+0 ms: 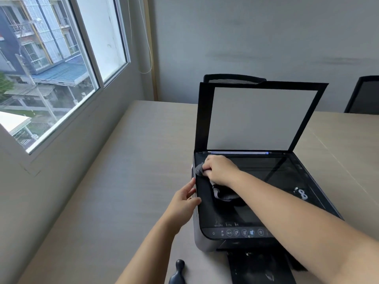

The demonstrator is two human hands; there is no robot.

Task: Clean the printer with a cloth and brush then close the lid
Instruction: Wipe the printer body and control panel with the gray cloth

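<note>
Beside a wide window [51, 78], a long beige table [127, 160] carries the printer [256, 201], which stands near the table's front edge with its lid [260, 117] raised upright at the back. We are in the wiping step: our right hand [220, 170] is closed around a grey cloth [200, 168] and presses it on the scanner glass [272, 171] at its far left corner, while the rest of the cloth hangs under the wrist. Our left hand [185, 198] is open, its straight fingers resting against the left side of the printer to keep it steady. The brush [178, 272] lies on the table near the front edge, just left of the paper tray [260, 269] — nobody touches it yet. We judge the task is at an early part. The next move calls for drawing the cloth across the glass with even pressure; after that we need the brush, and the lid must come down last — slowly, with fingers out of the hinge side.
</note>
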